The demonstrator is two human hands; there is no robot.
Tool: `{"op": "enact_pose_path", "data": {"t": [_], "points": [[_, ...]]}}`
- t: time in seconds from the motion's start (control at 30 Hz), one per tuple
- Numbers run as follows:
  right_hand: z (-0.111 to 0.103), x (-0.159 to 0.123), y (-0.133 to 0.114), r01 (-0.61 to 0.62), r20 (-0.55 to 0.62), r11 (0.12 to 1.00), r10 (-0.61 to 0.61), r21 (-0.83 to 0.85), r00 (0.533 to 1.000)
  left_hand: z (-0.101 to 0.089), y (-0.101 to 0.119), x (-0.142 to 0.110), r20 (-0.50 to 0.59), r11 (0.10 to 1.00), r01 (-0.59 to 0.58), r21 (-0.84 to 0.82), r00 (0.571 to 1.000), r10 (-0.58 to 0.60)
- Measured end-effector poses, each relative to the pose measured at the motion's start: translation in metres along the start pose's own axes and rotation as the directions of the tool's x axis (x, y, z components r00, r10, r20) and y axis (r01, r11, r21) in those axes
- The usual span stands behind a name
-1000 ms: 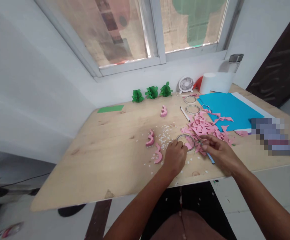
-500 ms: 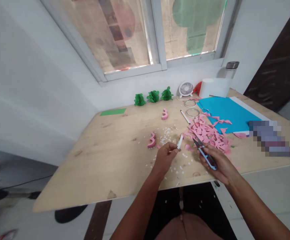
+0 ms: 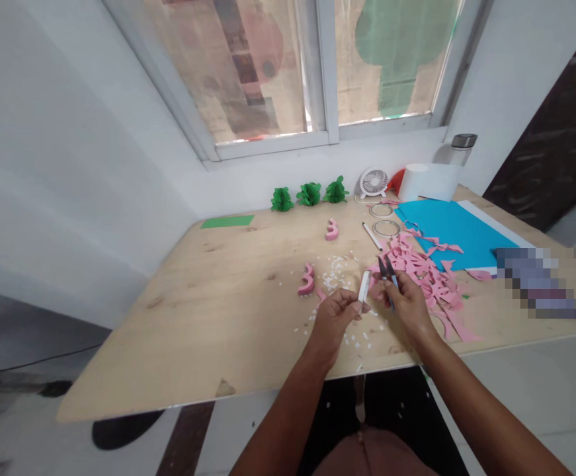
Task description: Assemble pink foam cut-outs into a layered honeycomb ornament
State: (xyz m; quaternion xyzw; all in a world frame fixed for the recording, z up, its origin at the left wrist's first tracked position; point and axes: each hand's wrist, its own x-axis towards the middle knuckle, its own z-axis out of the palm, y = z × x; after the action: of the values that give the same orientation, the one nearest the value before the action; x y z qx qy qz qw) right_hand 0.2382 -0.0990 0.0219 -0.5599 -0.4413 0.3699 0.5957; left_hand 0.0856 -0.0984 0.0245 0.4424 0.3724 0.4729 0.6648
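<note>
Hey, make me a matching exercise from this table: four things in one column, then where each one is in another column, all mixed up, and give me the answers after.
1. White strip
2. Snips
3. White fan
4. Green strip

A. Standing to the right of the three green paper shapes
B. Flat near the far left corner of the table
C. In the right hand, blades apart
D. Pinched in the left hand

Right pairs: 1-D, 2-C, 3-A, 4-B
</note>
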Motion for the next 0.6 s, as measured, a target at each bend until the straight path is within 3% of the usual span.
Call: {"op": "enact_pose_path", "data": {"t": [0.13, 0.3, 0.6], "points": [[-0.007, 0.005, 0.011, -0.021, -0.085, 1.000, 0.020, -0.006, 0.996, 0.000, 0.000, 0.000, 0.008, 0.989, 0.032, -0.143, 0.999, -0.032], [-0.014, 0.003, 0.004, -0.078, -0.091, 0.996, 0.083, 0.052, 0.992, 0.001, 0.002, -0.001, 0.050, 0.951, 0.085, -0.297, 0.996, -0.073], [-0.006, -0.008, -0.010, -0.202, 0.103, 0.951, 0.183, 0.236, 0.978, 0.001, 0.007, -0.015, 0.152, 0.848, 0.159, -0.506, 0.984, -0.093]]}}
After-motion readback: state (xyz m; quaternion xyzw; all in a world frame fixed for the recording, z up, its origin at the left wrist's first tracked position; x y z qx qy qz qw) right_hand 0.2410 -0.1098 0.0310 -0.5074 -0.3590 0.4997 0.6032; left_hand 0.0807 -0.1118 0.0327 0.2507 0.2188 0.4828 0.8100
